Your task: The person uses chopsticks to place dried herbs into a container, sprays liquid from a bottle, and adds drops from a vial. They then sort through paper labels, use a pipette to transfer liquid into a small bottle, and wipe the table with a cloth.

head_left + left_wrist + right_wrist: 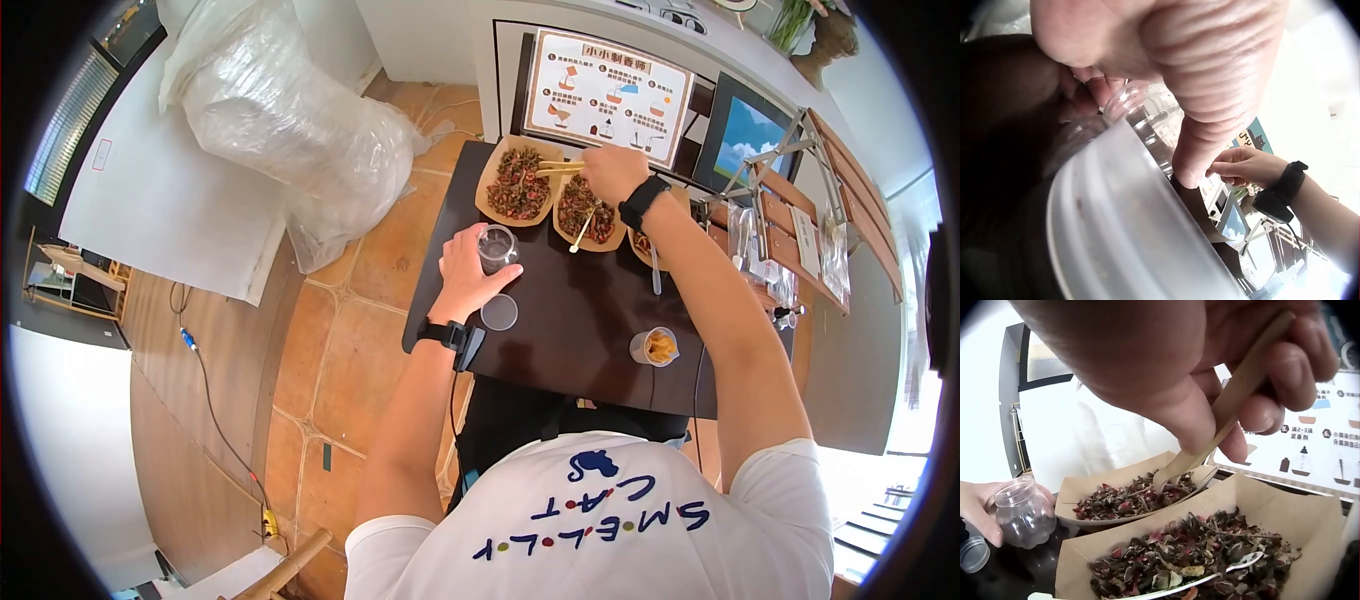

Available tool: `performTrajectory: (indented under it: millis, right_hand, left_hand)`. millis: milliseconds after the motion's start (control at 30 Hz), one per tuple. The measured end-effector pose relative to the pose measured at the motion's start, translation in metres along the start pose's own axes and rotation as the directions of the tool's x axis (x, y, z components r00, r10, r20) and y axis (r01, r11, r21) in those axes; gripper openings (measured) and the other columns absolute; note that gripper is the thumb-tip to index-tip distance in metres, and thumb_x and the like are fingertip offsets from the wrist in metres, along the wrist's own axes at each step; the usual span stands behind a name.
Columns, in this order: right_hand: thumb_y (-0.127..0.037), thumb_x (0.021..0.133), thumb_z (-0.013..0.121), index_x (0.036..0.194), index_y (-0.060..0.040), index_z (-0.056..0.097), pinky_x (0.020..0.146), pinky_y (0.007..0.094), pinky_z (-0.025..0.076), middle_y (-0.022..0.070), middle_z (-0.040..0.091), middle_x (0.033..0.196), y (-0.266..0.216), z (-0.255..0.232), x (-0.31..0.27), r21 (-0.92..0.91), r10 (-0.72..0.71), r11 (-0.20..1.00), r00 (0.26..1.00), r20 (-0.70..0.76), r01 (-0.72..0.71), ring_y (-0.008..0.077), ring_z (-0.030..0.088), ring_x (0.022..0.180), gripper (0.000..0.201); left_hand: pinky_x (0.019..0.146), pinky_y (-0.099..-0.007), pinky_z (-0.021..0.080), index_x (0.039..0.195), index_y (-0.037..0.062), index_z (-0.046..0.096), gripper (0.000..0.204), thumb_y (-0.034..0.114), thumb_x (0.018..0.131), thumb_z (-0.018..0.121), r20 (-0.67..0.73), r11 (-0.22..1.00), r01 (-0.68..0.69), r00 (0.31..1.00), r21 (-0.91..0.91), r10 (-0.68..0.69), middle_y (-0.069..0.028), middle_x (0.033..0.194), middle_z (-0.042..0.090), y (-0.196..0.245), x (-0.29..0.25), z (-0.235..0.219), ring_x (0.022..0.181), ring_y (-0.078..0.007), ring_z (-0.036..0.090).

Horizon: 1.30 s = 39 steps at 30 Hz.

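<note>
My left hand (pixel 466 272) grips a clear round-bellied jar (pixel 498 248) at the table's left side, thumb and fingers around it. In the right wrist view, the open-mouthed jar (pixel 1024 512) looks empty. A clear round lid (pixel 499 312) lies on the table just below that hand. My right hand (pixel 615 172) pinches a flat pale wooden utensil (pixel 1235 400) between thumb and fingers. Its lower end reaches into the dried petals and leaves (pixel 1132 499) in the left paper tray (pixel 490 200). Beside it, a second paper tray (pixel 1075 562) holds a similar mix with a white spoon (pixel 1197 579) lying in it.
A third tray (pixel 645 258) sits partly under my right forearm, a spoon handle (pixel 656 272) sticking out. A small cup of yellowish pieces (pixel 660 347) stands near the front right of the dark table (pixel 570 310). Behind the trays stands an illustrated sign (pixel 610 95); folded wooden slats (pixel 790 215) are at right.
</note>
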State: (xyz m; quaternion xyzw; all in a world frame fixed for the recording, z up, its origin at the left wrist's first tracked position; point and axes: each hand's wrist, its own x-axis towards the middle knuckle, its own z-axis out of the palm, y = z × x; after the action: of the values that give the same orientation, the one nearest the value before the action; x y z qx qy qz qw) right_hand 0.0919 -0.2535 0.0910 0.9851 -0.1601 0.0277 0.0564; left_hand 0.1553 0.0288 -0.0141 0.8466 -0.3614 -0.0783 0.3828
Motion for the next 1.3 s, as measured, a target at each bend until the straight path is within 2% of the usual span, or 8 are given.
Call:
performTrajectory:
  millis: [133, 300, 533, 700, 933, 1000, 1300]
  right_hand:
    - [-0.029, 0.091, 0.065, 0.090, -0.0108, 0.072, 0.070, 0.0474, 0.057, 0.0118, 0.073, 0.084, -0.003, 0.000, -0.001, 0.003, -0.005, 1.000, 0.999, 0.052, 0.005, 0.0338, 0.072, 0.084, 0.020]
    - [-0.031, 0.091, 0.066, 0.092, -0.0108, 0.072, 0.073, 0.0483, 0.056, 0.0115, 0.073, 0.086, 0.005, -0.017, -0.007, 0.127, -0.052, 0.991, 0.997, 0.056, 0.044, 0.0339, 0.071, 0.087, 0.021]
    - [-0.030, 0.091, 0.065, 0.091, -0.0105, 0.071, 0.074, 0.0479, 0.056, 0.0121, 0.073, 0.086, 0.002, -0.020, -0.015, 0.150, -0.116, 0.984, 0.986, 0.117, 0.098, 0.0335, 0.071, 0.087, 0.021]
    - [-0.028, 0.090, 0.065, 0.090, -0.0116, 0.073, 0.071, 0.0460, 0.056, 0.0101, 0.073, 0.084, -0.003, -0.009, -0.011, 0.088, -0.115, 0.991, 0.984, 0.136, 0.104, 0.0332, 0.071, 0.083, 0.019]
    - [-0.033, 0.089, 0.071, 0.089, -0.0105, 0.075, 0.066, 0.0447, 0.056, 0.0087, 0.073, 0.082, -0.012, -0.004, -0.006, 0.020, -0.137, 0.991, 0.982, 0.134, 0.135, 0.0308, 0.072, 0.082, 0.023]
    - [-0.036, 0.089, 0.072, 0.089, -0.0092, 0.075, 0.065, 0.0446, 0.056, 0.0095, 0.073, 0.085, -0.014, 0.001, -0.009, -0.040, -0.206, 0.977, 0.977, 0.062, 0.209, 0.0306, 0.072, 0.083, 0.027]
    - [-0.032, 0.088, 0.074, 0.082, -0.0044, 0.072, 0.063, 0.0454, 0.055, 0.0125, 0.071, 0.085, -0.013, 0.009, -0.014, -0.021, -0.269, 0.963, 0.963, -0.004, 0.269, 0.0323, 0.071, 0.081, 0.028]
  left_hand:
    - [0.105, -0.0486, 0.034, 0.141, 0.0096, 0.047, 0.087, 0.041, 0.070, 0.088, 0.002, 1.000, 0.008, 1.000, -0.006, -0.008, -0.0109, 0.132, 0.054, 0.001, 0.000, 0.000, 0.126, -0.0352, 0.045]
    - [0.102, -0.0491, 0.039, 0.137, 0.0117, 0.052, 0.083, 0.044, 0.069, 0.088, -0.066, 1.000, -0.023, 0.998, 0.007, 0.023, -0.0115, 0.127, 0.058, -0.001, -0.001, 0.003, 0.123, -0.0353, 0.049]
    - [0.103, -0.0488, 0.038, 0.137, 0.0121, 0.052, 0.083, 0.043, 0.069, 0.089, -0.067, 1.000, -0.014, 0.998, 0.000, 0.014, -0.0109, 0.128, 0.058, 0.000, -0.001, 0.004, 0.123, -0.0351, 0.049]
    - [0.103, -0.0485, 0.037, 0.138, 0.0128, 0.051, 0.084, 0.043, 0.069, 0.089, -0.058, 1.000, -0.011, 0.998, 0.013, 0.011, -0.0106, 0.128, 0.057, 0.000, -0.001, 0.002, 0.123, -0.0351, 0.048]
    - [0.104, -0.0485, 0.037, 0.139, 0.0130, 0.050, 0.084, 0.043, 0.070, 0.089, -0.051, 1.000, -0.008, 0.999, 0.016, 0.009, -0.0102, 0.128, 0.056, 0.001, -0.001, 0.002, 0.122, -0.0352, 0.048]
    - [0.104, -0.0484, 0.037, 0.139, 0.0130, 0.050, 0.085, 0.043, 0.070, 0.088, -0.049, 1.000, -0.011, 0.999, 0.016, 0.011, -0.0103, 0.128, 0.056, 0.001, -0.001, 0.001, 0.123, -0.0352, 0.048]
    - [0.105, -0.0487, 0.034, 0.140, 0.0111, 0.048, 0.086, 0.042, 0.070, 0.088, -0.021, 1.000, 0.009, 1.000, 0.009, -0.009, -0.0110, 0.131, 0.054, 0.005, -0.002, -0.001, 0.125, -0.0351, 0.046]
